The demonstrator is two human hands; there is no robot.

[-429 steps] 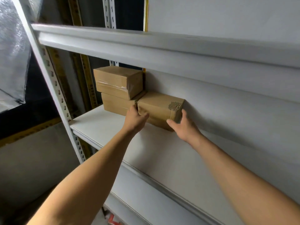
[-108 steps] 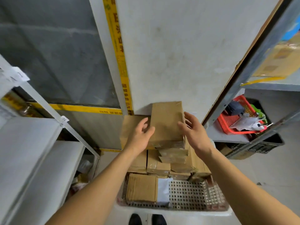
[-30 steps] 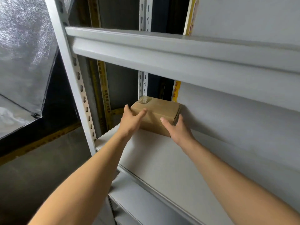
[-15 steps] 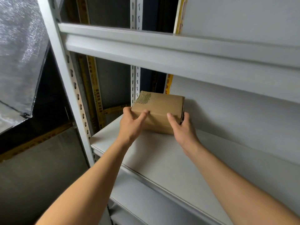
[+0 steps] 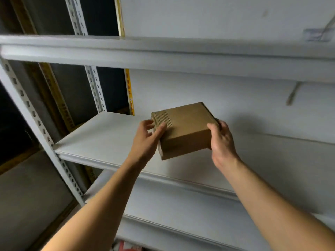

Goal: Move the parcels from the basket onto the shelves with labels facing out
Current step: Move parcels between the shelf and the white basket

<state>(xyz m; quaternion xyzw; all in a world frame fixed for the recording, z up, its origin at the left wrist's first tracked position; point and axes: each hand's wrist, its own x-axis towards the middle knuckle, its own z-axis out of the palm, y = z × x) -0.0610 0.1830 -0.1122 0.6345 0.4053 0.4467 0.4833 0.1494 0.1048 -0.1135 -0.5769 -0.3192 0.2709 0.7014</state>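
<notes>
Head view, close, facing shelf (image 5: 101,134)

I see a grey metal shelf (image 5: 101,136) under both hands. Whether the cardboard parcel (image 5: 183,129) between the hands touches it, I cannot tell. Another shelf board (image 5: 163,51) runs above the hands, another (image 5: 181,205) below them.

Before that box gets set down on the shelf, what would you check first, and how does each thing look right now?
1. Grip: left hand and right hand hold the box at opposite ends: ok.
2. Landing spot: shelf bare beneath the box: ok.
3. Headroom under the upper shelf: ok.
4. Label facing out: print sits on the top face, near side plain: not ok.
5. Box resting on the shelf yet: cannot tell.
</notes>
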